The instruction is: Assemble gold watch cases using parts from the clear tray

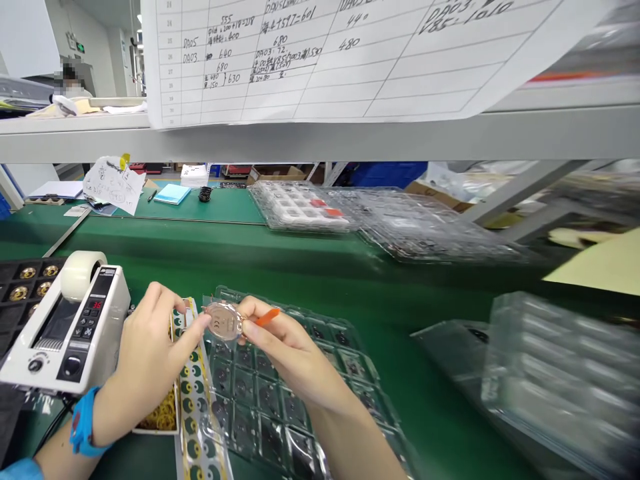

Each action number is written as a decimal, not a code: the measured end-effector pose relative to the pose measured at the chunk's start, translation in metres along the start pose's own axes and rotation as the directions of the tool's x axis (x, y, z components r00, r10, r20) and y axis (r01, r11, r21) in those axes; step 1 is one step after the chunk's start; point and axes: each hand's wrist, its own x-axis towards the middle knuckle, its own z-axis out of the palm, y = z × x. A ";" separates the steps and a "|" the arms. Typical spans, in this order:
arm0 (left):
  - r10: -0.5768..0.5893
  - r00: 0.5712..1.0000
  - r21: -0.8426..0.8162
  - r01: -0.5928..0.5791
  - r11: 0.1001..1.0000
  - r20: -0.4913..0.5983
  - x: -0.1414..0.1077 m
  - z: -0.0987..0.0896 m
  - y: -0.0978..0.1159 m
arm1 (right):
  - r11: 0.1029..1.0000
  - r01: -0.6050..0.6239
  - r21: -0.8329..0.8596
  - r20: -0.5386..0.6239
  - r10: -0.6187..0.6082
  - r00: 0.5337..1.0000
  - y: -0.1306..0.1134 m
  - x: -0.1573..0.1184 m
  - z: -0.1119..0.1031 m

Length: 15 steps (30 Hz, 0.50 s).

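A round metal watch case (223,321), its back with small markings facing up, is held above a clear compartment tray (267,393). My right hand (280,340) pinches its right side between thumb and fingers, with an orange tab (268,317) sticking out beside the thumb. At the case's left edge is my left hand (160,333), thumb tip touching or very near it and index finger apart from the thumb. Under and beside my left hand lies a strip of round yellow and green stickers (195,407). A blue band (86,423) circles my left wrist.
A white tape dispenser (83,333) stands left, by a black tray of gold parts (19,293). A box of yellow bits (163,417) sits below my left hand. Stacked clear trays (560,380) are at right. A shelf edge (320,143) with a hanging handwritten sheet (350,73) spans the top.
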 end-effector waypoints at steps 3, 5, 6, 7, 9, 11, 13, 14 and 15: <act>0.090 0.988 -0.166 -0.110 0.980 -0.123 0.002 -0.004 -0.002 | 0.999 -0.022 0.042 0.014 0.022 1.000 0.000 -0.001 0.002; 0.152 0.983 -0.306 -0.177 0.935 -0.105 0.002 -0.004 0.000 | 0.997 -0.032 0.076 0.040 0.029 0.999 -0.001 -0.002 0.006; 0.166 0.985 -0.372 -0.174 0.912 -0.052 0.002 -0.003 0.000 | 0.995 -0.039 0.090 0.048 0.035 0.998 -0.001 -0.003 0.008; 0.169 0.986 -0.427 -0.147 0.892 0.013 0.002 -0.002 0.001 | 0.994 -0.047 0.103 0.051 0.042 0.998 -0.001 -0.004 0.011; 0.147 0.979 -0.500 -0.058 0.864 0.141 0.003 -0.001 0.001 | 0.989 -0.071 0.128 0.043 0.066 0.997 -0.001 -0.005 0.016; 0.123 0.966 -0.536 0.020 0.844 0.229 0.003 0.000 0.000 | 0.979 -0.109 0.172 0.030 0.105 0.994 0.000 -0.006 0.020; 0.132 0.956 -0.558 0.039 0.829 0.263 0.002 -0.001 0.001 | 0.959 -0.157 0.237 0.025 0.155 0.988 0.001 -0.008 0.025; 0.145 0.952 -0.569 0.035 0.822 0.268 0.001 -0.001 0.002 | 0.945 -0.187 0.270 0.026 0.187 0.982 0.001 -0.009 0.027; 0.161 0.951 -0.580 0.024 0.814 0.266 0.000 -0.002 0.004 | 0.928 -0.218 0.302 0.022 0.222 0.975 0.002 -0.011 0.029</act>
